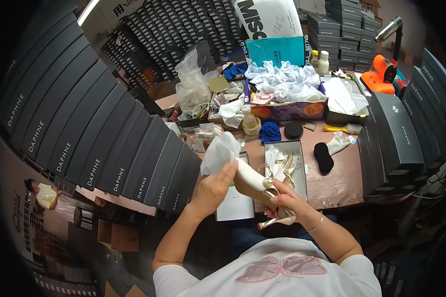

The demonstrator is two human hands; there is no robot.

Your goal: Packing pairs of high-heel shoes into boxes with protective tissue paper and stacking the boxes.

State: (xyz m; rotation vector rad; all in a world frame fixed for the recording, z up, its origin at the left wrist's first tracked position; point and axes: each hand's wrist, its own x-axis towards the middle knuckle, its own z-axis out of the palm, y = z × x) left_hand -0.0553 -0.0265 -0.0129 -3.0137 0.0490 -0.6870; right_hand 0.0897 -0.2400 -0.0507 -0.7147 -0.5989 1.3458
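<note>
My right hand (291,200) is closed around the rear part of a cream and gold high-heeled shoe (254,179). The shoe is tilted, its toe pointing up and left and its thin gold heel toward me. At the toe, my left hand (214,187) pinches a sheet of thin translucent white wrapping (220,154); my fingers partly hide where it meets the shoe. Just beyond, an open shoe box (303,171) on the table has another gold shoe (286,167) in it, partly covered by my right hand. A box lid (234,209) lies inside up below my left hand.
Stacked dark shoe boxes (111,133) wall the left; more boxes (396,133) stand right. Behind are a carton of crumpled white paper (285,81), a bottle (251,126), blue cloth (270,132), round black tin (293,129), black oval pad (323,158) and orange tool (379,76).
</note>
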